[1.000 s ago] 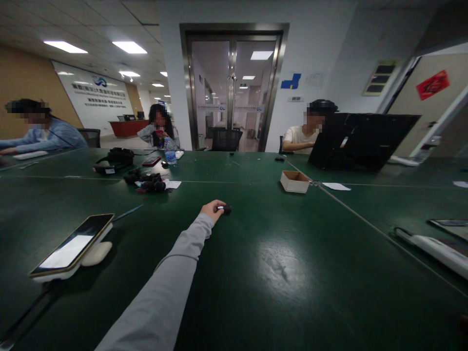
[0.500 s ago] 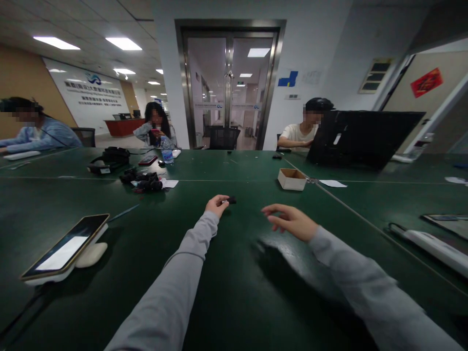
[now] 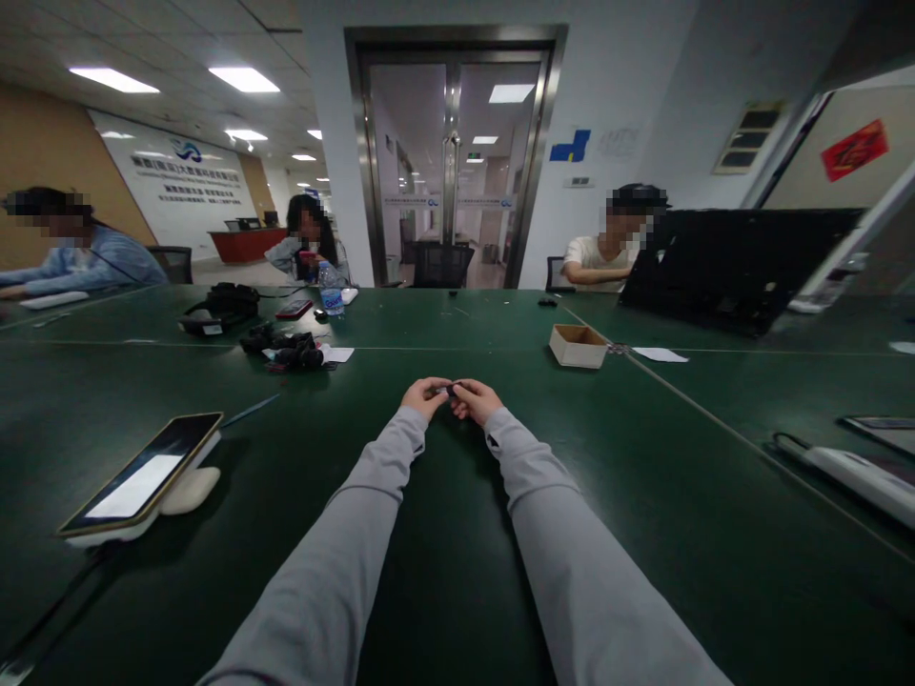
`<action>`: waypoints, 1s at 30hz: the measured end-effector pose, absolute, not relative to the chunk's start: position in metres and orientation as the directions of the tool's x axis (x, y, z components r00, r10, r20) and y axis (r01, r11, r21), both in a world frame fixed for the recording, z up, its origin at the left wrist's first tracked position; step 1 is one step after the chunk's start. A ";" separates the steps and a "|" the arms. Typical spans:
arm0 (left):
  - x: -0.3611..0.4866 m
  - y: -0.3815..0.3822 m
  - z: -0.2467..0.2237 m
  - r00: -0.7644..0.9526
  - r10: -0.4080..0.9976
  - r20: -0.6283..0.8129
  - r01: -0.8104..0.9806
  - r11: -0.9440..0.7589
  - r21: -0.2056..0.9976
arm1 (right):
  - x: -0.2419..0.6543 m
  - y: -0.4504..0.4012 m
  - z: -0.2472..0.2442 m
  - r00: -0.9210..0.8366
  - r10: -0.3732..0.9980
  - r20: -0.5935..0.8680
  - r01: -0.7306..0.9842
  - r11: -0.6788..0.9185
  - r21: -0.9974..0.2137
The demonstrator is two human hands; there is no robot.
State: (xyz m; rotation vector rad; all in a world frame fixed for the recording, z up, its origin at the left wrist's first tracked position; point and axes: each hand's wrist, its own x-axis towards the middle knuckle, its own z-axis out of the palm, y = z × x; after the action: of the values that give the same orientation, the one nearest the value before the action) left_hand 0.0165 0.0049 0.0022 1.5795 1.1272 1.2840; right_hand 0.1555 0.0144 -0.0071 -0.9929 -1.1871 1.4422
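Observation:
Between my two hands, above the middle of the green table (image 3: 457, 329), is a small dark object (image 3: 450, 390), with a lighter bit at its left end. It is too small and too covered by fingers to name. My left hand (image 3: 424, 396) pinches its left end between thumb and fingers. From the other side, my right hand (image 3: 476, 400) grips its right end, with the fingers curled in. The fingertips of both hands nearly meet, and both grey sleeves reach forward over the tabletop.
An open box (image 3: 578, 347) stands beyond my right hand. At left, a phone (image 3: 147, 476) leans on a stand. Black gear (image 3: 286, 346) and a water bottle (image 3: 331, 291) sit farther back. A monitor (image 3: 743, 267) stands at right; three people sit across the table.
My right hand has moved left from apart, its fingers closing on the small dark object. The left hand keeps its pinch in nearly the same place. The view has shifted slightly.

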 end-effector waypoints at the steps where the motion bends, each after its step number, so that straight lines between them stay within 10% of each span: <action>1: 0.016 0.005 0.002 0.108 0.955 0.277 0.140 -0.290 0.947 | 0.157 0.014 -0.008 -0.192 0.981 0.006 -0.195 -0.032 -0.980; 30: 0.013 0.012 -0.006 -0.106 0.983 0.151 0.117 -0.138 0.983 | 0.161 0.017 -0.015 -0.243 0.966 0.087 -0.165 0.047 -0.985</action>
State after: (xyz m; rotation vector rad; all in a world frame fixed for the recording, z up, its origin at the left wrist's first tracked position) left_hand 0.0125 0.0120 -0.0062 1.3431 1.3044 1.3497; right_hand 0.1607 0.0174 -0.0154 -0.9113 -1.2984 1.4093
